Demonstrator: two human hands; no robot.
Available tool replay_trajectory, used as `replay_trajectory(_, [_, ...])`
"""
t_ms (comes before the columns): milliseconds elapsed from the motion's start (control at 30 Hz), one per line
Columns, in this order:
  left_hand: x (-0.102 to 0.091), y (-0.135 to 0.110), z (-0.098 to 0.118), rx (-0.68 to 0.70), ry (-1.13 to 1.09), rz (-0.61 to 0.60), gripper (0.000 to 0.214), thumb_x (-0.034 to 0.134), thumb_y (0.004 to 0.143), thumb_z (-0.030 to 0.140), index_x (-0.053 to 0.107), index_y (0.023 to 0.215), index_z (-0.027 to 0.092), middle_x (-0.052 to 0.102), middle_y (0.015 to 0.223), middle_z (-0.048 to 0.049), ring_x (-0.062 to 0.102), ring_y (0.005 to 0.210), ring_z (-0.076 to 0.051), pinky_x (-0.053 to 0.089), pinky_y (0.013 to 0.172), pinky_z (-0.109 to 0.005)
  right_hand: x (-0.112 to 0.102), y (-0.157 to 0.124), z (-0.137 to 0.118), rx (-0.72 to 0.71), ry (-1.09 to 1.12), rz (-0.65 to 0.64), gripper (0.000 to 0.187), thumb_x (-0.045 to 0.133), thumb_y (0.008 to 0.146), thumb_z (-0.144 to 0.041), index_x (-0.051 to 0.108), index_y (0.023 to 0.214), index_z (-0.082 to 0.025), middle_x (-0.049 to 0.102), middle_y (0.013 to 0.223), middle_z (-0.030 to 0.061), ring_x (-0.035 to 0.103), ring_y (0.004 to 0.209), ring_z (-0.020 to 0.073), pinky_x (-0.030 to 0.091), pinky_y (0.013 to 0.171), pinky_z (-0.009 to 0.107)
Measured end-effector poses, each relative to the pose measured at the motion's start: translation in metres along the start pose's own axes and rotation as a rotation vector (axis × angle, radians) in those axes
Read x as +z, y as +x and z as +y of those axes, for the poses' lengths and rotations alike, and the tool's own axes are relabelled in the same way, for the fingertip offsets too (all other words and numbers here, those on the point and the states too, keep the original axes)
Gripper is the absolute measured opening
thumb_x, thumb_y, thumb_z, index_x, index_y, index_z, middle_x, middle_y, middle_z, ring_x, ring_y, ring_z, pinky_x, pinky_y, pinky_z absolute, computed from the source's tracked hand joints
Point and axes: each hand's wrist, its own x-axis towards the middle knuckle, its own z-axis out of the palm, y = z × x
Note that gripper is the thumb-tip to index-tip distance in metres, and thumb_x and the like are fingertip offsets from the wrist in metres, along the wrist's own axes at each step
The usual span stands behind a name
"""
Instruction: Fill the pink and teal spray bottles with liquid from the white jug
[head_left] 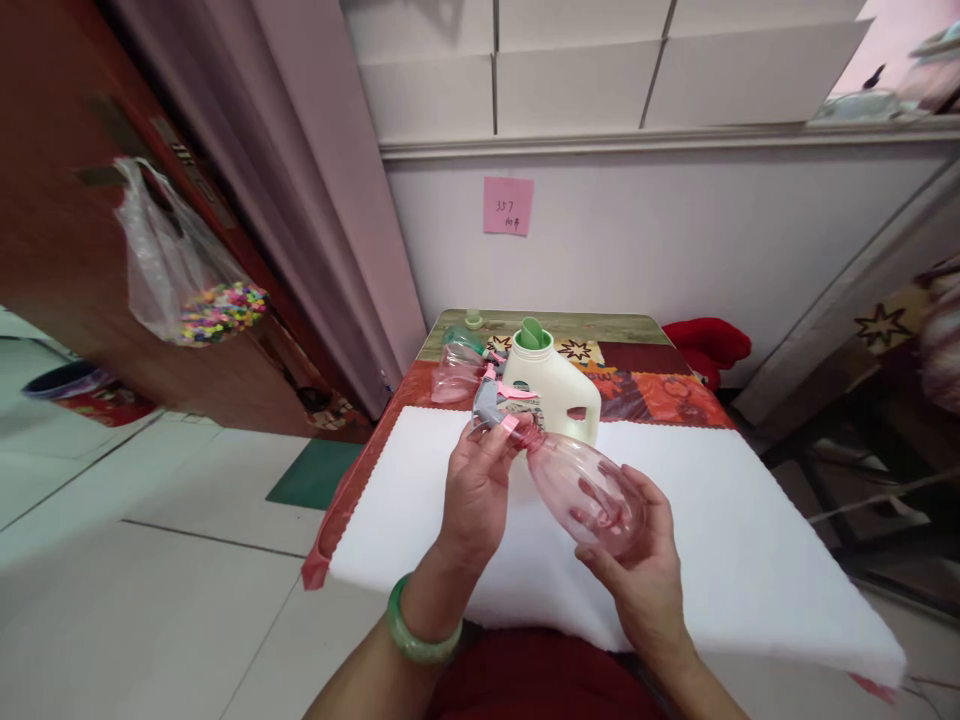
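I hold a clear pink spray bottle tilted over a white foam sheet. My right hand cups the bottle's body from below, fingers wrapped round it. My left hand pinches the grey and pink spray head at the bottle's neck. A green bangle sits on my left wrist. Just behind the bottle stands a white detergent jug with a green cap.
A second pink bottle lies left of the jug on the patterned tablecloth. A small green cap rests at the table's far edge. A plastic bag of coloured beads hangs on the brown door at left. A red cloth lies at right.
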Motion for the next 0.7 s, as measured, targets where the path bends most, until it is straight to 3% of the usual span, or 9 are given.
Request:
replay_trajectory(200, [0.003, -0.002, 0.004, -0.035, -0.014, 0.052, 0.020, 0.083, 0.077, 0.030, 0.075, 0.089, 0.016, 0.078, 0.096, -0.0082, 0.071, 0.093, -0.019, 0.051, 0.096, -0.035, -0.010, -0.006, 0.008, -0.260, -0.189, -0.005, 0.090, 0.094, 0.065, -0.029, 0.049, 0.142, -0.029, 0.046, 0.153, 0.0158, 0.059, 0.130, 0.0338, 0.060, 0.097, 0.051])
replay_trajectory(333, [0.005, -0.005, 0.006, -0.013, 0.028, 0.060, 0.019, 0.081, 0.079, 0.030, 0.073, 0.089, 0.017, 0.075, 0.087, -0.0036, 0.069, 0.083, -0.015, 0.052, 0.086, -0.030, -0.019, -0.006, 0.013, -0.415, -0.293, -0.049, 0.089, 0.095, 0.064, -0.023, 0.051, 0.141, -0.028, 0.049, 0.150, 0.0150, 0.052, 0.138, 0.0354, 0.060, 0.097, 0.050])
replay_trajectory(467, [0.009, -0.009, 0.005, -0.067, 0.126, 0.034, 0.019, 0.080, 0.080, 0.030, 0.072, 0.090, 0.016, 0.074, 0.083, -0.0034, 0.067, 0.078, -0.014, 0.052, 0.081, -0.028, -0.018, -0.007, 0.013, -0.398, -0.253, -0.050, 0.089, 0.094, 0.065, -0.024, 0.049, 0.142, -0.027, 0.048, 0.150, 0.0160, 0.059, 0.131, 0.0342, 0.063, 0.092, 0.048])
replay_trajectory(700, [0.017, -0.021, -0.006, -0.106, 0.037, 0.025, 0.031, 0.084, 0.077, 0.034, 0.076, 0.101, 0.017, 0.078, 0.102, -0.0075, 0.069, 0.089, -0.017, 0.052, 0.091, -0.032, -0.008, -0.015, 0.011, -0.342, -0.271, 0.044, 0.091, 0.093, 0.066, -0.028, 0.045, 0.143, -0.029, 0.048, 0.151, 0.0162, 0.062, 0.126, 0.0328, 0.063, 0.084, 0.044])
